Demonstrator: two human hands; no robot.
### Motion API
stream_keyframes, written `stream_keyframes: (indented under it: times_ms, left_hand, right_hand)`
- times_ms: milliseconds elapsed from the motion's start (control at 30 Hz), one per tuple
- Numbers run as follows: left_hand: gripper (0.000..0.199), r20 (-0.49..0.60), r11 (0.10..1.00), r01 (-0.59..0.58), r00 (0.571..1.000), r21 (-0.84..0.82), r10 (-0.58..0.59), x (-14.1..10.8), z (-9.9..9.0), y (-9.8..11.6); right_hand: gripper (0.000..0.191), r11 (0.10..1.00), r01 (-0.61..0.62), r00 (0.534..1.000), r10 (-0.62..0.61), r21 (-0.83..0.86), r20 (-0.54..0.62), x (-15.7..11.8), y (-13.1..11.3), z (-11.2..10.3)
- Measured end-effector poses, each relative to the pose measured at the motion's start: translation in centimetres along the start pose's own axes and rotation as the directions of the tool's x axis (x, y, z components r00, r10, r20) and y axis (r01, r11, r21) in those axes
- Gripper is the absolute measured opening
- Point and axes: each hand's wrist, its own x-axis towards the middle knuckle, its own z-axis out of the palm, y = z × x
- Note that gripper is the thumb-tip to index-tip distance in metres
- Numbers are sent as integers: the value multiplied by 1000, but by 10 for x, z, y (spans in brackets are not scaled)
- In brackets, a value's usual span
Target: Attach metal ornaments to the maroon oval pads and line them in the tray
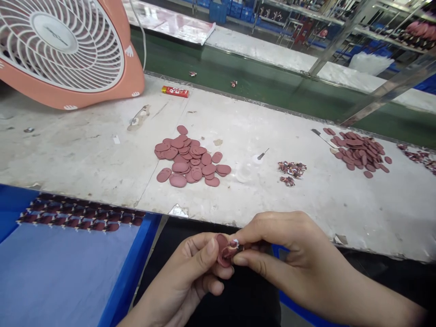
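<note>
Between the thumb and fingers of my left hand [194,268] is a flat oval maroon disc [222,245]. My right hand [289,254] pinches a small maroon figure [232,247] with a pale top against the face of that disc. Both hands meet just in front of the table's near edge, above my lap. On the table beyond them lies a loose pile of similar oval discs [184,156], some with small holes. A little cluster of small figures [292,169] sits to its right.
A pink fan [134,68] stands at the back left, near a red and yellow tube [175,91]. A needle-tipped piece [261,156] lies mid-table. Another disc pile [363,152] is at the right. Lower left, a blue tray [131,259] holds rows of joined pieces [73,222]. A green belt [259,84] runs behind.
</note>
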Motion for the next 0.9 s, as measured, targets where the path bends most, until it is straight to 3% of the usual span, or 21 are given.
stream_keyframes:
  times_ms: [367,900]
  left_hand:
    - [23,-2,997,-8,1000,-78,7,0,-2,-3]
    - [25,1,991,19,1000,-136,-19,-1,-1,-5]
  right_hand:
    - [10,986,81,996,-77,-143,35,7,0,4]
    - [12,979,123,992,-116,-165,50,8,-3,8]
